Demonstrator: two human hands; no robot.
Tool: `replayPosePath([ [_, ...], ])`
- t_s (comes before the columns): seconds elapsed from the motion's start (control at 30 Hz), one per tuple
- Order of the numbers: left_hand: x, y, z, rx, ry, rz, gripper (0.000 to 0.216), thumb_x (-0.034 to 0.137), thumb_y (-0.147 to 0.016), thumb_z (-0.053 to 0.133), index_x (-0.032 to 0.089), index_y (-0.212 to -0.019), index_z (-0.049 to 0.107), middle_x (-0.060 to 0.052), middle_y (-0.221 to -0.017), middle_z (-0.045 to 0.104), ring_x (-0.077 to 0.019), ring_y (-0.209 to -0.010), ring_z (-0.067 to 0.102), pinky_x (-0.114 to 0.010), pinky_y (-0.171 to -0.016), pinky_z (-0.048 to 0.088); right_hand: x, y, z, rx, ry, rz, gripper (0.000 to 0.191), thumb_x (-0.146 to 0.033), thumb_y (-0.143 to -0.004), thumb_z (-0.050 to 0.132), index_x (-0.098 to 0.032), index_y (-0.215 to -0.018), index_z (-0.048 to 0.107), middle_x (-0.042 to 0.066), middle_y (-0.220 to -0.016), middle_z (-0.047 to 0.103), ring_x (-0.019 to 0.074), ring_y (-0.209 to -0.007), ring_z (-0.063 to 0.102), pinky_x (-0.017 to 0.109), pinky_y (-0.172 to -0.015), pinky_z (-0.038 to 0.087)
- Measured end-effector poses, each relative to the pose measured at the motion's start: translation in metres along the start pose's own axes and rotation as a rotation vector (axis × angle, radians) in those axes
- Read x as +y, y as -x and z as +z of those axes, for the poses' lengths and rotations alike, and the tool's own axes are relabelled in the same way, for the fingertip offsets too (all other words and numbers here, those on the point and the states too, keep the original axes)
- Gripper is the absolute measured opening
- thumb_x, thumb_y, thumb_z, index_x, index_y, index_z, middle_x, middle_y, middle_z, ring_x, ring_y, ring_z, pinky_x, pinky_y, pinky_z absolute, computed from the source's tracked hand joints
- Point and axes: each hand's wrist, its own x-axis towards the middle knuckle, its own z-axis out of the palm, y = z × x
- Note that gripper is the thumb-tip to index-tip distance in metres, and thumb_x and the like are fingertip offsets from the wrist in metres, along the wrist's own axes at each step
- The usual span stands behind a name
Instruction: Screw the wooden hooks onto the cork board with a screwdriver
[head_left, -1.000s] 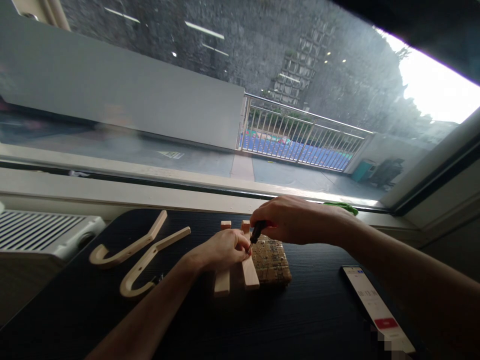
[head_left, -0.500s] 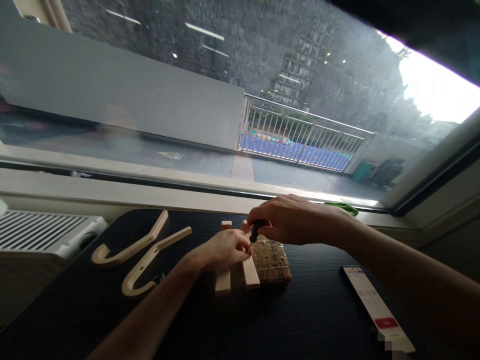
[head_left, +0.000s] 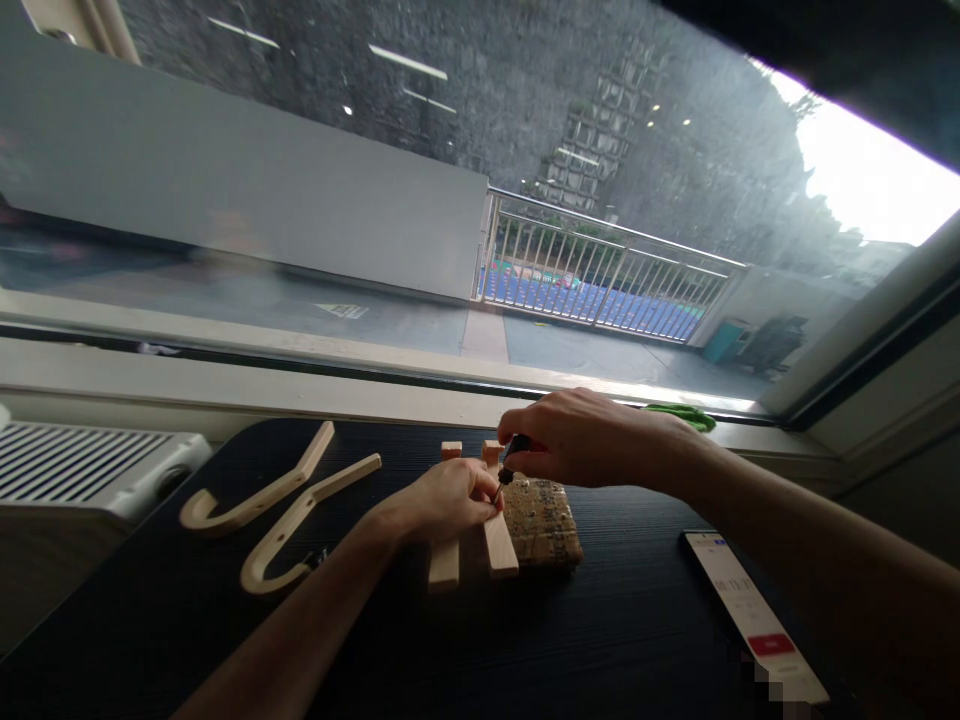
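My right hand point(head_left: 566, 440) is closed around the dark handle of a screwdriver point(head_left: 512, 455), whose shaft slants down toward a pale wooden piece point(head_left: 501, 548). Beside its tip, the fingers of my left hand point(head_left: 454, 495) are pinched together over that wooden piece; whatever sits between them is too small to make out. A second wooden piece point(head_left: 445, 567) lies parallel, partly under my left hand. Against the right side of the first piece is a brown block wrapped in clear tape point(head_left: 547, 525).
Two curved wooden hooks point(head_left: 259, 510) point(head_left: 281, 540) lie on the black table point(head_left: 600, 640) at left, with small dark hardware point(head_left: 319, 557) by one. A phone point(head_left: 750, 610) lies at right. A white radiator point(head_left: 97, 470) and the window sill point(head_left: 360, 395) with a green cloth point(head_left: 682, 417) border the table.
The screwdriver handle has turned and tilted slightly in my right hand. My left hand stays in the same spot on the wooden piece.
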Motion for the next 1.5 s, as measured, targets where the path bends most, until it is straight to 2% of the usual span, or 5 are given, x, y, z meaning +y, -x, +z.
replayPosePath([
  [0.37, -0.004, -0.001, 0.001, 0.006, -0.021, -0.085, 0.019, 0.028, -0.073, 0.05, 0.019, -0.078, 0.066, 0.001, -0.074, 0.064, -0.0134, -0.066, 0.055, -0.022, -0.056, 0.034, 0.003, 0.003, -0.005, -0.018, -0.096, -0.066, 0.024, -0.024, -0.084, 0.044, -0.024, -0.098, 0.063, -0.001, -0.081, 0.065, 0.0091, -0.063, 0.051, 0.022, -0.054, 0.028],
  [0.73, 0.003, 0.001, -0.002, -0.003, -0.042, -0.086, 0.02, 0.028, -0.073, 0.048, 0.019, -0.075, 0.066, 0.001, -0.071, 0.063, -0.0132, -0.066, 0.055, -0.022, -0.057, 0.034, 0.002, -0.004, 0.008, 0.022, -0.04, 0.014, 0.034, -0.04, -0.089, 0.038, -0.017, -0.082, 0.062, 0.001, -0.069, 0.061, 0.0073, -0.05, 0.042, 0.023, -0.049, 0.023],
  [0.93, 0.001, 0.0, -0.002, -0.013, -0.032, -0.057, 0.02, 0.028, -0.073, 0.049, 0.019, -0.074, 0.067, 0.0, -0.08, 0.065, -0.014, -0.071, 0.056, -0.022, -0.061, 0.035, 0.003, -0.002, 0.004, 0.014, -0.082, -0.074, 0.024, -0.028, -0.087, 0.041, -0.023, -0.101, 0.061, -0.001, -0.08, 0.065, 0.0097, -0.062, 0.05, 0.022, -0.053, 0.026],
  [1.07, 0.004, 0.001, -0.003, -0.021, -0.021, -0.078, 0.021, 0.029, -0.073, 0.049, 0.019, -0.075, 0.068, -0.001, -0.081, 0.066, -0.0157, -0.074, 0.056, -0.023, -0.066, 0.037, 0.002, 0.001, -0.003, -0.037, -0.079, -0.067, 0.02, -0.023, -0.081, 0.047, -0.019, -0.094, 0.062, 0.001, -0.081, 0.064, 0.0088, -0.062, 0.049, 0.021, -0.053, 0.027],
  [1.5, 0.006, 0.0, -0.005, -0.022, -0.037, -0.063, 0.021, 0.03, -0.073, 0.05, 0.02, -0.075, 0.068, 0.0, -0.077, 0.064, -0.0152, -0.072, 0.055, -0.023, -0.063, 0.036, 0.002, -0.005, 0.005, -0.007, 0.061, 0.04, 0.033, -0.04, -0.088, 0.039, -0.018, -0.083, 0.063, 0.001, -0.069, 0.062, 0.0085, -0.052, 0.044, 0.024, -0.049, 0.024],
])
